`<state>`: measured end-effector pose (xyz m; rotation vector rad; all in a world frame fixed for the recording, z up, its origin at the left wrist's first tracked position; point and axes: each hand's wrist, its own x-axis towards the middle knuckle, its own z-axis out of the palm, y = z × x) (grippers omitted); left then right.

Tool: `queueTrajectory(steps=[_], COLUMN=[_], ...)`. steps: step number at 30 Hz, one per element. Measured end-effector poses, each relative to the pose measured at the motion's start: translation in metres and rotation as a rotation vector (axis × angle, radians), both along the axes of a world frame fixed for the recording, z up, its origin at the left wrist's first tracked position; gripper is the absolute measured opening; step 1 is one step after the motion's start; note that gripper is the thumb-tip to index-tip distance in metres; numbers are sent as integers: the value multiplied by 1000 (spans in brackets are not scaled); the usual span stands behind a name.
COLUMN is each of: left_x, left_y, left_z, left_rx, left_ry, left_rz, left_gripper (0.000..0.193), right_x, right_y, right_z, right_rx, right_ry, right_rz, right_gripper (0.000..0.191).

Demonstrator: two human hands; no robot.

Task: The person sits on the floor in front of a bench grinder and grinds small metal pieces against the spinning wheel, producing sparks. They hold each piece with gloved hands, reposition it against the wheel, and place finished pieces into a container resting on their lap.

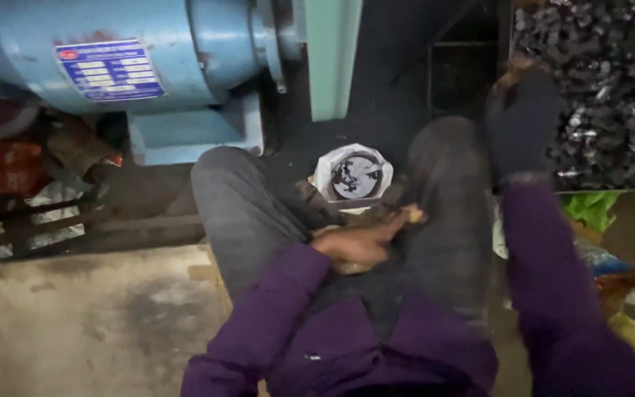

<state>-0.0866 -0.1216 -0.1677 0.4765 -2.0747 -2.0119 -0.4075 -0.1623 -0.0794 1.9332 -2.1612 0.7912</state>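
I sit with my grey-trousered knees apart. My left hand [365,239], bare, rests between my thighs with a finger stretched toward the right knee; whether it holds anything I cannot tell. My right hand [521,121] wears a dark glove and reaches up to the edge of a bin of small dark metal parts [611,81]; the motion is blurred, so its grip is unclear. Both arms are in purple sleeves. A small white container [353,175] with dark contents stands on the floor between my knees.
A large light-blue electric motor [126,51] with a blue label sits at the upper left on a blue base. A concrete slab [90,316] lies at the lower left. Green and coloured wrappers [597,209] lie at the right.
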Motion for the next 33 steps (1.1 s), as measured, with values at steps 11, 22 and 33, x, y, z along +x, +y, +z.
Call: queueTrajectory(steps=[11,22,33], left_x=[-6,0,46], left_y=[-14,-50,-58], left_z=[-14,2,34], left_rx=[292,588,306], left_ry=[-151,0,115], left_rz=[258,678,1058], left_gripper=[70,50,47], right_x=[-88,16,191], right_y=[-39,-38,12], right_z=[-11,43,-7], right_rx=[365,46,680], right_ry=[145,-52,-1519], right_rz=[29,27,338], right_gripper=[24,26,26])
